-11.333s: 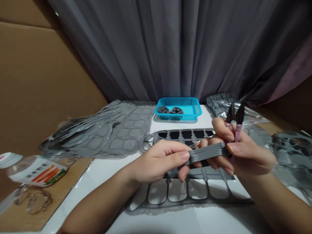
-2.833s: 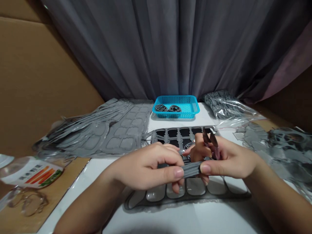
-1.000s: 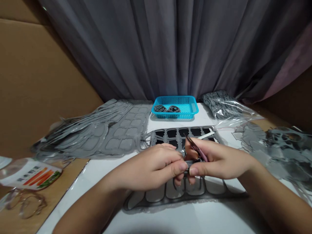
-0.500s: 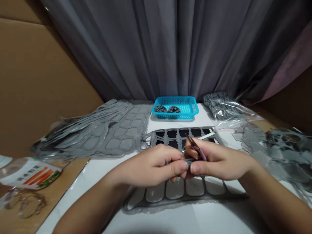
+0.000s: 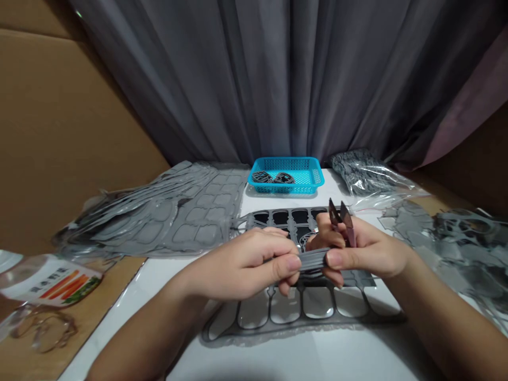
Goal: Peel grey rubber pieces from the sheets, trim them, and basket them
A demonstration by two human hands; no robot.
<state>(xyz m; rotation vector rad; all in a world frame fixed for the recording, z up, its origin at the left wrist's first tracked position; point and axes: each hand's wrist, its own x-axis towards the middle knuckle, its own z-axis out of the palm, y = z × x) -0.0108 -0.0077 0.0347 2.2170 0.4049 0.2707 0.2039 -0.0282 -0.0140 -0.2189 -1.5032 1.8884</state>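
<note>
Between both hands is a small stack of thin grey pieces [image 5: 313, 261], seen edge-on; their shape is hidden. My left hand [image 5: 264, 260] pinches its left end between thumb and fingers. At the right end, my right hand [image 5: 359, 251] grips the stack with thumb and fingertips. That same hand also carries dark thread snips [image 5: 342, 222], blades apart and pointing up. Below the hands lies a grey moulded sheet [image 5: 304, 319] with rows of rounded cut-outs. Black panels show through its far openings.
A blue basket [image 5: 313, 185] with grey openwork pieces [image 5: 273, 178] stands at the back. Stacked grey sheets [image 5: 198, 211] lie left. A clear bag [image 5: 369, 174] and grey scraps [image 5: 456, 238] are on the right. A labelled jar [image 5: 55, 280] and glasses [image 5: 45, 328] sit near left.
My hands have drawn slightly apart, so more of the grey stack shows between them. The snips have shifted right and now stand upright with their blades apart.
</note>
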